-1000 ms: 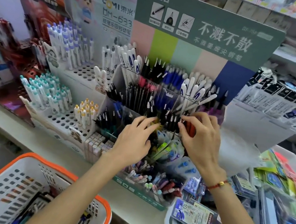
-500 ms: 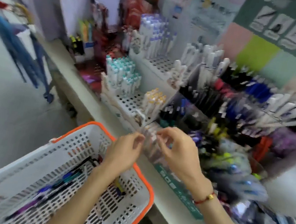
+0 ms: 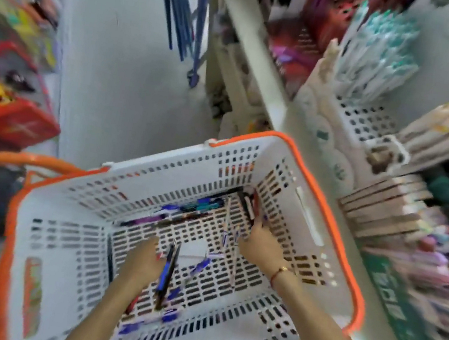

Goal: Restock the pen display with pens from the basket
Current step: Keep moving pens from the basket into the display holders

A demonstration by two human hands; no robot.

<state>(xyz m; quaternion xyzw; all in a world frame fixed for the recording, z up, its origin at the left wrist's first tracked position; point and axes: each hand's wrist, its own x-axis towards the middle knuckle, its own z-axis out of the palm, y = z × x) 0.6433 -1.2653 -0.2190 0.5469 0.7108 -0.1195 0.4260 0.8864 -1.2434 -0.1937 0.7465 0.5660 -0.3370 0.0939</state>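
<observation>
Basket (image 3: 309, 220): white slotted plastic with an orange rim, standing just beside the shelf edge, with both of the person's arms reaching down into it.
Pens in the basket (image 3: 197, 209): loose on the floor of the basket, mostly blue and dark ones, many lying along the far wall and others scattered near the hands.
Left hand (image 3: 145, 263): low in the basket, fingers curled round a couple of pens (image 3: 167, 275), one blue and one dark, which stand up between the fingers.
Right hand (image 3: 258, 240): down at the far right corner of the basket floor, fingers on the pens lying there; motion blur hides whether it grasps one, so the grip cannot be told.
Pen display (image 3: 386, 208): on the shelf to the right of the basket, blurred, rows of pens in its racks.
</observation>
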